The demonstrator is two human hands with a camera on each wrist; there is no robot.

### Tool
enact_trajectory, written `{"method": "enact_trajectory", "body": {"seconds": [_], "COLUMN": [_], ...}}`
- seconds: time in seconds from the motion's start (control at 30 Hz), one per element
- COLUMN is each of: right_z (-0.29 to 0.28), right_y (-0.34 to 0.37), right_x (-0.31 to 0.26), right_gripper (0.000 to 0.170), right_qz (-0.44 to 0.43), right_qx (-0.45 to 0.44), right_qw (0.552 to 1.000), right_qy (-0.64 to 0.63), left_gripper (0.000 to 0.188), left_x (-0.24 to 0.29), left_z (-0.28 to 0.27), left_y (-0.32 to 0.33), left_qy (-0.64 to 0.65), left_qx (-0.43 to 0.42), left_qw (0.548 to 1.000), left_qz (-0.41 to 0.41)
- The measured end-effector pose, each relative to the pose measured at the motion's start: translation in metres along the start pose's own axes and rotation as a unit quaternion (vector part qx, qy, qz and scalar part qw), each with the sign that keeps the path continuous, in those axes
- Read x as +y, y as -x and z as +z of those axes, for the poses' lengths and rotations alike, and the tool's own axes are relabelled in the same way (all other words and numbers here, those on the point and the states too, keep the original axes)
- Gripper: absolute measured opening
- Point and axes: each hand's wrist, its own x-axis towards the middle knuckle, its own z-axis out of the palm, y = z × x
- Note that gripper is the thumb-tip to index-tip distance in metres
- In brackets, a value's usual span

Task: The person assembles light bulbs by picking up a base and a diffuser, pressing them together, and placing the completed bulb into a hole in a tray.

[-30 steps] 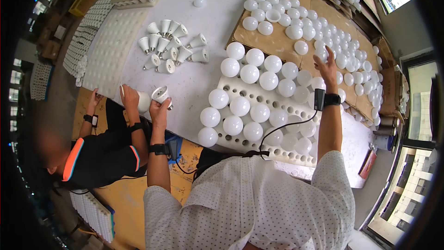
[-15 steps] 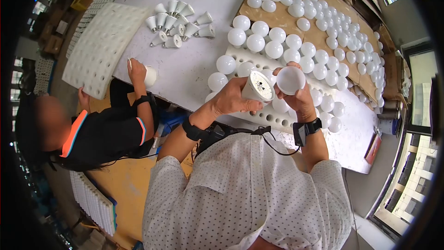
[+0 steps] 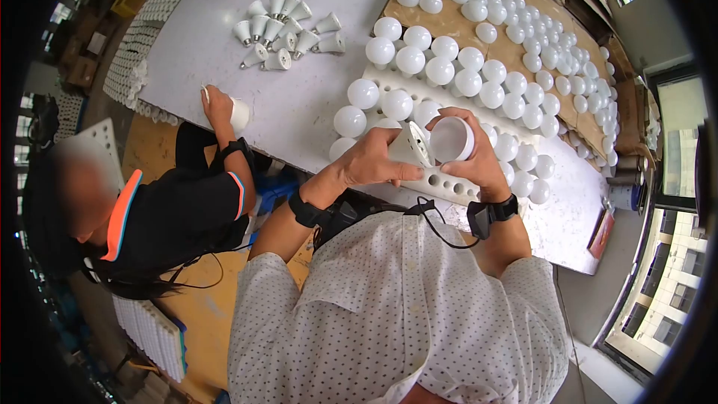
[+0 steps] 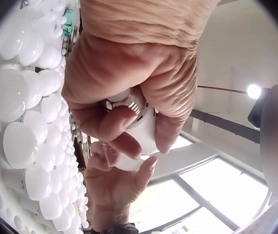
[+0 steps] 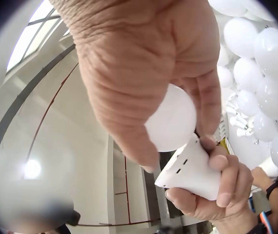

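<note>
My left hand (image 3: 372, 158) grips a white bulb base (image 3: 407, 148), its wide end turned toward the right hand. In the left wrist view the base's metal screw cap (image 4: 131, 105) shows between the curled fingers. My right hand (image 3: 479, 157) holds a white bulb cover (image 3: 453, 140) by its sides, its open rim facing up toward the head camera. Cover and base are held close side by side in front of my chest. In the right wrist view the cover (image 5: 173, 119) overlaps the slotted edge of the base (image 5: 195, 170).
A foam tray (image 3: 449, 188) of finished bulbs (image 3: 440, 71) lies just beyond my hands. Loose covers (image 3: 486, 33) cover cardboard (image 3: 456, 30) at the back right. Several bulb bases (image 3: 284, 37) lie on the table (image 3: 224, 60). Another person (image 3: 179, 202) sits at the left, holding a white piece.
My right hand has come back from the loose covers with one cover. My left hand has moved the base right to meet it. The person at left has moved a foam sheet off the table.
</note>
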Motion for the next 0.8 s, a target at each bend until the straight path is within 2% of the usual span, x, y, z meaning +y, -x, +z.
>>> {"method": "enact_trajectory", "body": {"seconds": [0.03, 0.07, 0.1, 0.17, 0.2, 0.23, 0.3, 0.43, 0.5, 0.53, 0.6, 0.8], "right_z": [0.003, 0.006, 0.01, 0.018, 0.02, 0.023, 0.028, 0.03, 0.033, 0.034, 0.036, 0.033], "right_y": [0.0, 0.001, 0.001, 0.002, 0.003, 0.003, 0.004, 0.004, 0.002, 0.002, 0.003, 0.004], "right_x": [-0.004, -0.007, -0.011, -0.014, -0.012, -0.012, -0.013, -0.002, 0.006, 0.009, 0.016, 0.024], "right_gripper": [0.076, 0.076, 0.076, 0.078, 0.078, 0.078, 0.078, 0.076, 0.07, 0.07, 0.059, 0.05], "right_qz": [-0.035, -0.069, -0.066, -0.047, -0.042, -0.041, 0.017, 0.009, -0.156, -0.155, -0.215, -0.231], "right_qx": [-0.029, -0.059, -0.059, -0.099, -0.106, -0.107, -0.115, -0.116, -0.107, -0.108, -0.095, -0.093], "right_qw": [0.99, 0.961, 0.962, 0.908, 0.901, 0.901, 0.898, 0.897, 0.911, 0.911, 0.913, 0.923], "right_qy": [0.132, 0.26, 0.258, 0.405, 0.419, 0.418, 0.424, 0.427, 0.367, 0.367, 0.332, 0.293], "left_gripper": [0.044, 0.046, 0.048, 0.05, 0.051, 0.051, 0.052, 0.049, 0.048, 0.048, 0.048, 0.048], "left_x": [-0.002, -0.006, -0.008, -0.007, -0.007, -0.009, -0.014, -0.019, -0.022, -0.022, -0.021, -0.02], "left_z": [-0.002, -0.005, -0.007, -0.006, -0.005, -0.005, -0.006, -0.007, -0.007, -0.007, -0.008, -0.009], "left_y": [0.001, 0.001, 0.001, 0.002, 0.003, 0.004, 0.005, 0.006, 0.006, 0.006, 0.006, 0.005], "left_qy": [0.002, -0.046, -0.094, -0.097, -0.103, -0.102, -0.122, -0.114, -0.103, -0.102, -0.125, -0.187], "left_qx": [0.002, -0.006, -0.015, -0.015, -0.016, -0.016, -0.016, -0.022, -0.025, -0.025, -0.041, -0.04], "left_qw": [1.0, 0.998, 0.993, 0.992, 0.99, 0.99, 0.987, 0.985, 0.991, 0.991, 0.99, 0.981], "left_qz": [-0.001, -0.037, -0.072, -0.083, -0.091, -0.092, -0.101, -0.13, -0.082, -0.083, -0.039, -0.035]}}
